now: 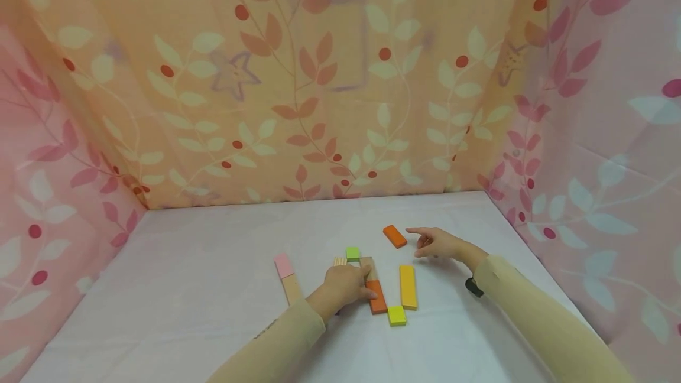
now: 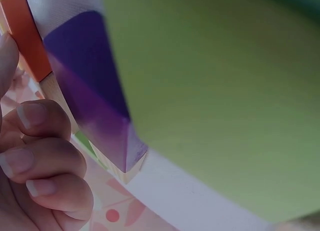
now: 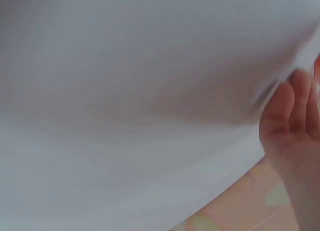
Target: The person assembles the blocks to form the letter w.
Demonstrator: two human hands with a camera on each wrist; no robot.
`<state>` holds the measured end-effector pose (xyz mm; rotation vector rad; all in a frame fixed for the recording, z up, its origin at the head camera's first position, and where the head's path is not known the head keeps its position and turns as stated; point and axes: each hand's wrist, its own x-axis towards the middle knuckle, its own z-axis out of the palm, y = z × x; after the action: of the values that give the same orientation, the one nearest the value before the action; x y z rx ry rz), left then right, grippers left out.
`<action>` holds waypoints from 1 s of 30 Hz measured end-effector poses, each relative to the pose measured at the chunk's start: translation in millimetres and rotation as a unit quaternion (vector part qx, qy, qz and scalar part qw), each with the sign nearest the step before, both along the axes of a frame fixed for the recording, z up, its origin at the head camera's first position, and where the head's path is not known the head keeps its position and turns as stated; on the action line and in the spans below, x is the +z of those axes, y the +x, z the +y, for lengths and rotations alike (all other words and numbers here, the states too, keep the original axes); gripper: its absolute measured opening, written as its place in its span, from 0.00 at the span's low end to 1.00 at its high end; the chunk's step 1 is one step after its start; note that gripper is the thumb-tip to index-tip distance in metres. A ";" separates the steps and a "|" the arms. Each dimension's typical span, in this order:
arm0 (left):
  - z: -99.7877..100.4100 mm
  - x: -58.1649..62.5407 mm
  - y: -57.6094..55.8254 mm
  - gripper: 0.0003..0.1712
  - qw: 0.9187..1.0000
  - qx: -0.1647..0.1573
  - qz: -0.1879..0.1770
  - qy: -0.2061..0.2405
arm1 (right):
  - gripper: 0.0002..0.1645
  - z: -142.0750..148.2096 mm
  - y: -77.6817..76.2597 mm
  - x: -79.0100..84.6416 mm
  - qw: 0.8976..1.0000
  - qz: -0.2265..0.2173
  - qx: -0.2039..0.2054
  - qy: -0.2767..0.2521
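My left hand (image 1: pixel 343 287) is over the blocks, its thumb at the side of a dark orange block (image 1: pixel 379 303) and its index finger at a plain wooden block (image 1: pixel 367 263) joined end to end with it. In the left wrist view the other fingers (image 2: pixel 42 158) are loosely bent, beside a purple block (image 2: pixel 90 66). Farther right, my right hand (image 1: pixel 438 243) hovers with its index finger extended toward a bright orange block (image 1: pixel 395 236), a small gap between them. Its other fingers curl in and hold nothing.
Near the left hand lie a light green block (image 1: pixel 353 254), a striped block (image 1: pixel 340 261), a yellow-green block (image 1: pixel 396 315) and a long yellow block (image 1: pixel 408 286). A pink block (image 1: pixel 284 265) meets a tan block (image 1: pixel 291 289) at left. Patterned curtains (image 1: pixel 319 75) enclose the white table (image 1: pixel 186 265).
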<state>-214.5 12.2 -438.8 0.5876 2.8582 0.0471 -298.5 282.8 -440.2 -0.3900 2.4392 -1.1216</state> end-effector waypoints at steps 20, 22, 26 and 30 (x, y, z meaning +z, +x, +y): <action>1.7 -0.9 1.0 0.37 1.000 0.010 -0.004 -0.003 | 0.57 -22.5 -53.3 8.9 0.989 -0.106 0.035 0.092; 1.6 -0.4 1.2 0.38 1.000 0.012 -0.005 -0.004 | 0.56 -24.6 -53.6 9.1 0.989 -0.106 0.036 0.099; 0.9 -0.7 1.0 0.38 1.000 0.018 -0.006 -0.006 | 0.53 -30.5 -53.8 11.5 0.987 -0.097 0.038 0.120; 0.5 0.0 1.2 0.39 1.000 0.016 0.003 -0.013 | 0.49 -33.6 -54.7 12.1 0.985 -0.073 0.046 0.150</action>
<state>-213.4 12.7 -438.7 0.5393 2.8698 0.0145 -353.2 249.2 -428.0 -0.3102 2.3841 -0.7038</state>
